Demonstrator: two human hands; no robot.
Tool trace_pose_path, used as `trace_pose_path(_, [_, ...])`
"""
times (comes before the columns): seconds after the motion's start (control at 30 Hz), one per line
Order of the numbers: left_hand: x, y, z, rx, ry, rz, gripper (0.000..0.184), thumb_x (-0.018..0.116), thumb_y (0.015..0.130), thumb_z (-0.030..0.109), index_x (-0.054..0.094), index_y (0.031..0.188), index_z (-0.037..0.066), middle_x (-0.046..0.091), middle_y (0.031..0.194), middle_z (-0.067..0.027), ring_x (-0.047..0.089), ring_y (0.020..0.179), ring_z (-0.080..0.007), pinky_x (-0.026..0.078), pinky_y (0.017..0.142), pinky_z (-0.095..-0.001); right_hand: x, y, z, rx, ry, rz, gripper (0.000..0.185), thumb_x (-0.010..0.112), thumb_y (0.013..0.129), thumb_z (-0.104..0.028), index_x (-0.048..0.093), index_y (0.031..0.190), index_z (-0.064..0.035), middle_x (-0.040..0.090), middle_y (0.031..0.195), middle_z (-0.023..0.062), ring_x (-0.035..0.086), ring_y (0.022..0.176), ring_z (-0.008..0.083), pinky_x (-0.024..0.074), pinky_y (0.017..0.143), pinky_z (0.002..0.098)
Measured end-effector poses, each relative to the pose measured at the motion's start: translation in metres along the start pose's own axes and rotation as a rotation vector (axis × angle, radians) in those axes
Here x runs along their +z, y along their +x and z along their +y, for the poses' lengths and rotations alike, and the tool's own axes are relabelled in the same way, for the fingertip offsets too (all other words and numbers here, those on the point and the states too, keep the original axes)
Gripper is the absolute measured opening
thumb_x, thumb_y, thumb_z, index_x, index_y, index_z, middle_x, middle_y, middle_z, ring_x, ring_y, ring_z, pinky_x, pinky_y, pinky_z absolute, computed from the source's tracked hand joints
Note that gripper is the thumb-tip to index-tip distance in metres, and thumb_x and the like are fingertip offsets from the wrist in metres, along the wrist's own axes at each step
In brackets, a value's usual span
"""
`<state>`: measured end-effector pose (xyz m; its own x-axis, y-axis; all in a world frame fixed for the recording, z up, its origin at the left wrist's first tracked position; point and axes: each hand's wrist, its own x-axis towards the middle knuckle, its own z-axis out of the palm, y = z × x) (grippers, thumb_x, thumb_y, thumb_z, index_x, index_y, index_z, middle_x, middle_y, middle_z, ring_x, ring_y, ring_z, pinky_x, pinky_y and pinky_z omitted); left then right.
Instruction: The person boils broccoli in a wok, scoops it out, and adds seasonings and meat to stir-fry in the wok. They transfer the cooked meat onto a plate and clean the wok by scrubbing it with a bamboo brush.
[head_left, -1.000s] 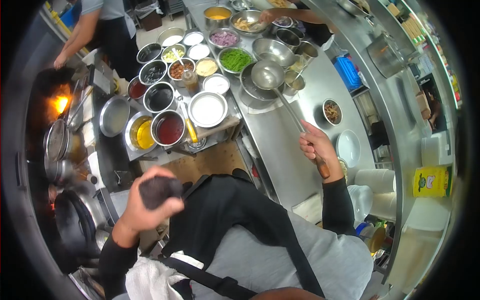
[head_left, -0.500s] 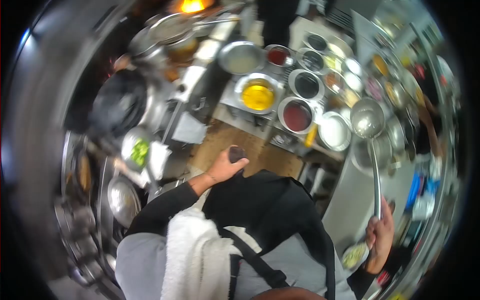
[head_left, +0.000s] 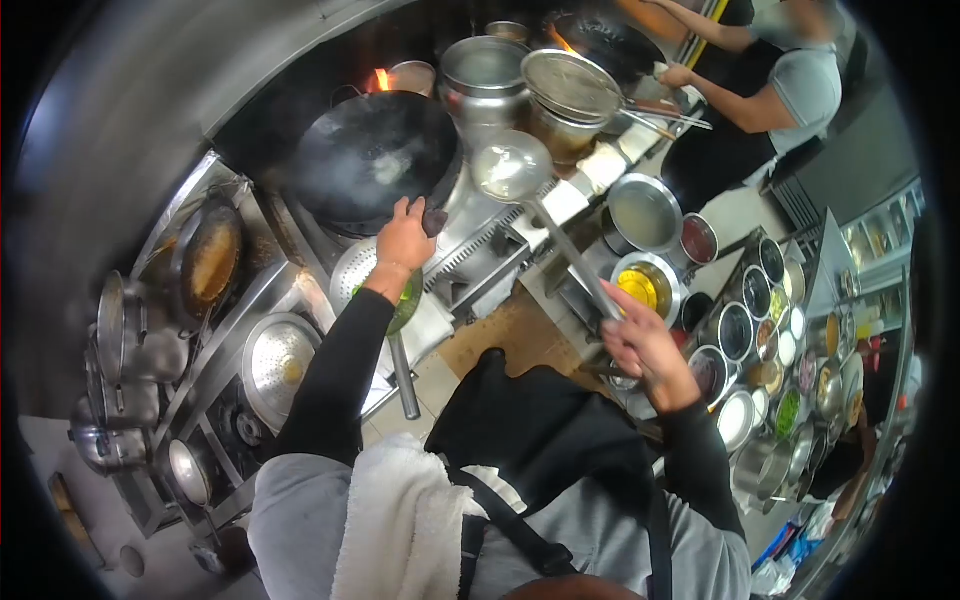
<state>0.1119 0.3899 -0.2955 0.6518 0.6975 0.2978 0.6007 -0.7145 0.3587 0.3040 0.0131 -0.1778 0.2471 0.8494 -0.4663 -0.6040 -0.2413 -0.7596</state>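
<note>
A large black wok (head_left: 375, 160) with thin smoke over it sits on the stove. At its near rim is my left hand (head_left: 405, 240), closed on a small dark cloth-like item (head_left: 434, 221). My right hand (head_left: 645, 345) grips the handle of a long metal ladle (head_left: 510, 167), whose bowl hangs right of the wok. Below my left hand, a perforated strainer (head_left: 350, 272) and a handled pan with green pieces (head_left: 404, 305) lie beside the stove edge.
A co-worker (head_left: 790, 85) stands at another wok (head_left: 605, 45) at the upper right. Near it are a pot (head_left: 485, 70) and a mesh strainer (head_left: 572, 85). Bowls of ingredients, including yellow oil (head_left: 637, 288), fill the right side. Flames (head_left: 381, 80) show behind the wok.
The view has turned from the ingredient counter to the stove. My left hand has moved to the wok's rim with the dark item. My right hand has brought the ladle over beside the wok.
</note>
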Motion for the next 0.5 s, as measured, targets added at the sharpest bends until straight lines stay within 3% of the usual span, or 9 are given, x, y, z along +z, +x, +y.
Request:
trace_pose_path(0.07, [0.010, 0.023, -0.025, -0.103, 0.070, -0.180, 0.053, 0.071, 0.078, 0.020, 0.063, 0.129, 0.010, 0.063, 0.125, -0.0178, 0.069, 0.101, -0.0394, 0.056, 0.091, -0.0492, 0.016, 0.074, -0.004, 0.000, -0.072, -0.143, 0.069, 0.053, 0.097, 0.000, 0.027, 0.160, -0.0079, 0.046, 0.067, -0.0008, 0.040, 0.045, 0.0061, 0.0335, 0.038, 0.0235])
trace_pose_path(0.17, [0.037, 0.027, -0.042, -0.094, 0.023, -0.114, 0.051, 0.070, 0.076, 0.019, 0.066, 0.127, 0.012, 0.067, 0.118, -0.0156, 0.069, 0.102, -0.0387, 0.056, 0.090, -0.0480, 0.040, 0.161, 0.005, -0.036, -0.310, -0.198, 0.073, 0.056, 0.093, -0.001, 0.028, 0.160, -0.0087, 0.053, 0.072, 0.0025, 0.045, 0.046, 0.0095, 0.0396, 0.040, 0.0269])
trace_pose_path(0.23, [0.042, 0.024, -0.043, -0.079, -0.004, -0.097, 0.051, 0.070, 0.076, 0.020, 0.066, 0.126, 0.012, 0.067, 0.117, -0.0153, 0.069, 0.102, -0.0386, 0.056, 0.089, -0.0477, 0.051, 0.210, 0.020, -0.229, -0.836, -0.122, 0.075, 0.052, 0.092, -0.002, 0.026, 0.161, -0.0112, 0.060, 0.074, 0.0081, 0.056, 0.049, 0.0167, 0.0476, 0.046, 0.0320])
trace_pose_path(0.3, [0.037, 0.024, -0.037, -0.138, -0.001, -0.091, 0.050, 0.071, 0.076, 0.022, 0.067, 0.125, 0.013, 0.067, 0.116, -0.0152, 0.069, 0.102, -0.0381, 0.056, 0.089, -0.0475, 0.075, 0.234, 0.027, -0.386, -1.446, 0.052, 0.071, 0.054, 0.092, -0.007, 0.028, 0.158, -0.0105, 0.068, 0.091, 0.0246, 0.068, 0.072, 0.0385, 0.0556, 0.073, 0.0469])
trace_pose_path(0.33, [0.034, 0.023, -0.034, -0.122, -0.002, -0.104, 0.050, 0.071, 0.076, 0.022, 0.067, 0.125, 0.013, 0.067, 0.116, -0.0152, 0.069, 0.102, -0.0381, 0.056, 0.089, -0.0475, 0.078, 0.239, 0.034, -0.340, -1.634, 0.130, 0.068, 0.054, 0.093, -0.009, 0.030, 0.156, -0.0102, 0.068, 0.098, 0.0288, 0.069, 0.083, 0.0440, 0.0546, 0.082, 0.0508])
trace_pose_path(0.37, [0.031, 0.023, -0.032, -0.128, 0.022, -0.108, 0.052, 0.071, 0.076, 0.023, 0.067, 0.127, 0.013, 0.068, 0.117, -0.0152, 0.069, 0.101, -0.0382, 0.056, 0.089, -0.0479, 0.070, 0.235, 0.042, -0.330, -1.620, 0.151, 0.068, 0.054, 0.093, -0.009, 0.030, 0.156, -0.0102, 0.068, 0.098, 0.0288, 0.069, 0.083, 0.0440, 0.0546, 0.082, 0.0508])
trace_pose_path(0.4, [0.028, 0.025, -0.031, -0.128, 0.047, -0.110, 0.054, 0.071, 0.076, 0.023, 0.066, 0.129, 0.014, 0.068, 0.117, -0.0153, 0.069, 0.100, -0.0382, 0.056, 0.089, -0.0482, 0.062, 0.230, 0.051, -0.466, -1.491, 0.236, 0.066, 0.055, 0.093, -0.009, 0.032, 0.154, -0.0099, 0.068, 0.102, 0.0294, 0.068, 0.091, 0.0444, 0.0537, 0.084, 0.0519])
trace_pose_path(0.47, [0.027, 0.018, -0.027, -0.061, 0.014, -0.014, 0.059, 0.071, 0.078, 0.025, 0.062, 0.134, 0.011, 0.063, 0.130, -0.0168, 0.064, 0.114, -0.0379, 0.054, 0.095, -0.0469, 0.031, 0.207, 0.075, -0.669, -1.204, 0.325, 0.058, 0.059, 0.092, -0.010, 0.041, 0.147, -0.0082, 0.066, 0.108, 0.0276, 0.066, 0.100, 0.0431, 0.0525, 0.087, 0.0499])
trace_pose_path(0.5, [0.030, 0.008, -0.020, 0.040, -0.044, 0.077, 0.061, 0.071, 0.078, 0.025, 0.061, 0.135, 0.009, 0.061, 0.134, -0.0173, 0.062, 0.119, -0.0382, 0.052, 0.098, -0.0461, 0.010, 0.177, 0.075, -0.584, -1.141, 0.248, 0.055, 0.061, 0.092, -0.011, 0.045, 0.144, -0.0074, 0.067, 0.106, 0.0250, 0.066, 0.098, 0.0407, 0.0523, 0.087, 0.0477])
